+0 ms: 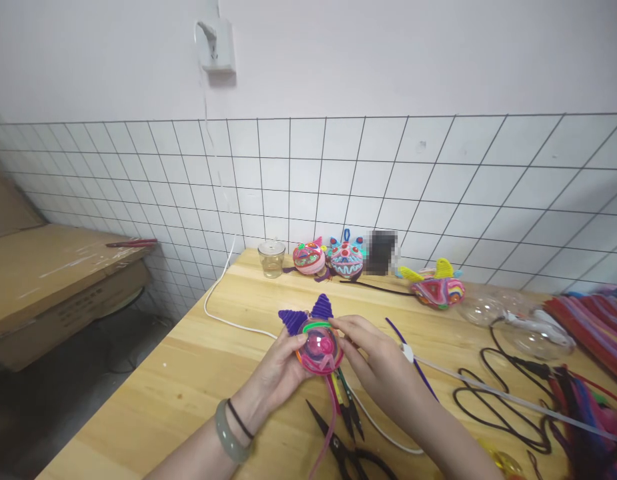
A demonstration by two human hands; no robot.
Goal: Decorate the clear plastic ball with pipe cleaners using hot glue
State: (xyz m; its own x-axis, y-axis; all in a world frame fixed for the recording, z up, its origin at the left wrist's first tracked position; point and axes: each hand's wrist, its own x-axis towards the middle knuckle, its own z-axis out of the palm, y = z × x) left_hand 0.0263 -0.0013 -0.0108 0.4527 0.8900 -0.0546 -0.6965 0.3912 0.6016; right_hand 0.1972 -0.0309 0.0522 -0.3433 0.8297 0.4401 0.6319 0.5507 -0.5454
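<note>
My left hand point(283, 363) grips a clear plastic ball point(321, 347) lined with pink, green and orange pipe cleaner. Its thumb lies over the front, and two purple ribbed, pointed pieces point(322, 308) stick up from the top. On the ball's right side, my right hand point(375, 350) presses bent fingertips against the rim and upper edge. Whether a small piece sits under those fingertips cannot be seen. A pink pipe cleaner point(332, 413) trails below the ball. Black scissors point(341, 453) lie beneath my hands, beside a yellow-and-green-handled tool point(344, 397).
Along the back stand a glass cup point(271, 259) and decorated balls point(309, 259), with another decorated ball point(438, 290) farther right. Clear plastic shells point(533, 333), a black cable point(488, 407), a long translucent stick point(508, 397) and pipe-cleaner bundles point(593, 327) occupy the right. A white cord point(238, 327) crosses the tabletop.
</note>
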